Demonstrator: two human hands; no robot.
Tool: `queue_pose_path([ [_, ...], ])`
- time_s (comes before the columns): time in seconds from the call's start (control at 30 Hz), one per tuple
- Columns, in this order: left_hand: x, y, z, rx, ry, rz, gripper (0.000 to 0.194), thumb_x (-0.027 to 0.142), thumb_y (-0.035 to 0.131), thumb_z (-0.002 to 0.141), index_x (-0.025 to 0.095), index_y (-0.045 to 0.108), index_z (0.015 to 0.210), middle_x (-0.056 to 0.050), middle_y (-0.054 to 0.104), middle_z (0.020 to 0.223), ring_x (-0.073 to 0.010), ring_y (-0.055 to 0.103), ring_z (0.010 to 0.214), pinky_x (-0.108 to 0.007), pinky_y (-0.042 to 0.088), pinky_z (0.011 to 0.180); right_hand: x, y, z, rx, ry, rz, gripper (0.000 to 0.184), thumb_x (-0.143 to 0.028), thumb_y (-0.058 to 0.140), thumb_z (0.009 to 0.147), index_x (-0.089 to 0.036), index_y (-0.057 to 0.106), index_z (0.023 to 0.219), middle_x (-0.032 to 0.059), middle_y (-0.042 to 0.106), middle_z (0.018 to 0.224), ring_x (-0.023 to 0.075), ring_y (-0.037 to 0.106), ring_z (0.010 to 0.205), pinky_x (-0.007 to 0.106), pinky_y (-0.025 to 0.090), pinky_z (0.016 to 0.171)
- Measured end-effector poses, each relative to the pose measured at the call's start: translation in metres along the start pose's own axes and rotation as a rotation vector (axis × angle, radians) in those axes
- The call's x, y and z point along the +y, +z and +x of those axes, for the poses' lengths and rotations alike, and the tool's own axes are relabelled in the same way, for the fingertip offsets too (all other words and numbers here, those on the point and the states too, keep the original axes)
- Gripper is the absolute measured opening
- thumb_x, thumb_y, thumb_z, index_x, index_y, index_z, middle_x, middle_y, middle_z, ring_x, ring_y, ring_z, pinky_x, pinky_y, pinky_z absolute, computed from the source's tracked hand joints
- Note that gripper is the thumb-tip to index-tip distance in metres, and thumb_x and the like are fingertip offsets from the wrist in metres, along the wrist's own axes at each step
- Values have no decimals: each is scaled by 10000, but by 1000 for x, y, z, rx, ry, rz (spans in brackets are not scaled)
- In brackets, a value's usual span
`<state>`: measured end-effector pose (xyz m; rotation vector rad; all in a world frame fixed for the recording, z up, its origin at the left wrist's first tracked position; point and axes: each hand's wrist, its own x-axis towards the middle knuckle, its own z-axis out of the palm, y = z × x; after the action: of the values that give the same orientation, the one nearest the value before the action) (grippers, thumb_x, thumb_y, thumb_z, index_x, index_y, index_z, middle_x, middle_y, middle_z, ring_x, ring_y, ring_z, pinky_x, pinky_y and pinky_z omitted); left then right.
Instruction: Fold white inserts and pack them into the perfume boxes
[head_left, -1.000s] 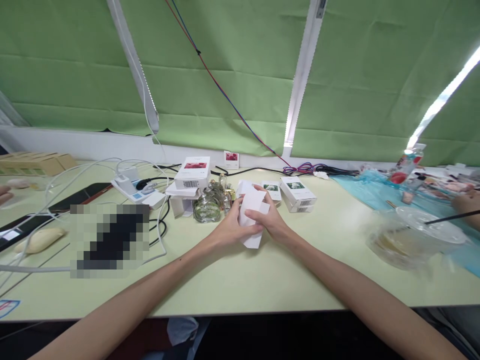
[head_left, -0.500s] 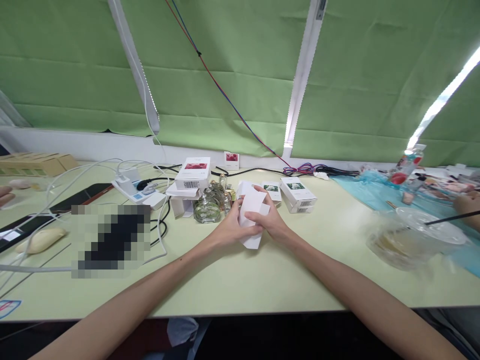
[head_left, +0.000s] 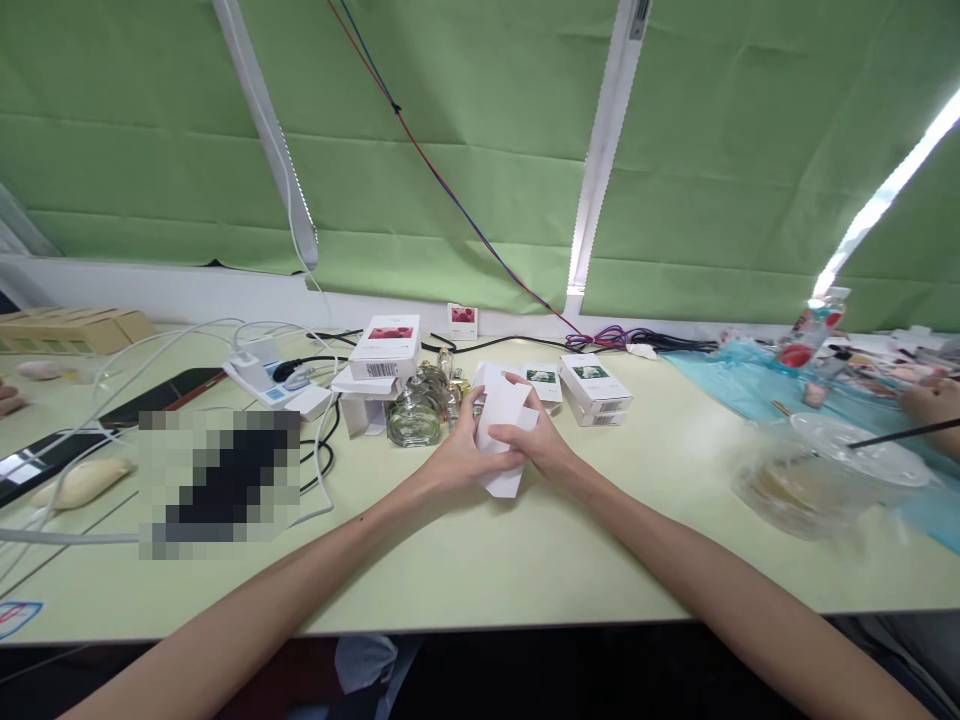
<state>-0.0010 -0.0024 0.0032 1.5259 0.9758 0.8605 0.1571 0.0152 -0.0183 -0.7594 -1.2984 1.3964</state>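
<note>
On my screen, the left hand [head_left: 463, 456] and right hand [head_left: 546, 442] both grip a white carton [head_left: 504, 398] between them. I can't tell whether its lower end meets the table [head_left: 465, 570]. Glass bottles [head_left: 415, 418] stand just beyond the left hand; stacked boxes [head_left: 596, 380] sit past the right.

The pale green surface [head_left: 600, 560] carries a cluster of glass bottles [head_left: 415, 418] near the middle, an open white carton [head_left: 366, 412] just left of them, and flower-printed cartons [head_left: 596, 385] to the right. Leftward lies a white power strip [head_left: 259, 370]; rightward, a blue sheet [head_left: 739, 385] and a lidded cup [head_left: 810, 485], its footing too blurred to judge.
</note>
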Motion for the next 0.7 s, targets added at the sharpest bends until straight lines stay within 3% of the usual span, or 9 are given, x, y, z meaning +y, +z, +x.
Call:
queue_pose_path([
  [0.23, 0, 0, -1, -9, -1, -14, 1176, 353, 850, 685, 272, 39, 1533, -166, 578, 1344, -297, 664, 1115, -447, 541, 931, -2, 1, -1, 18, 10, 41, 908, -306, 871, 602, -371, 422, 1389, 21, 662, 1137, 227, 675, 973, 437, 557, 939],
  [0.7, -8, -1, 2, -76, 8, -73, 1170, 378, 859, 702, 305, 36, 1530, -153, 598, 1337, -296, 651, 1129, -462, 534, 930, 0, -1, -1, -12, -3, 10, 851, -260, 808, 661, -384, 388, 1391, 5, 615, 1133, 187, 668, 907, 365, 556, 863],
])
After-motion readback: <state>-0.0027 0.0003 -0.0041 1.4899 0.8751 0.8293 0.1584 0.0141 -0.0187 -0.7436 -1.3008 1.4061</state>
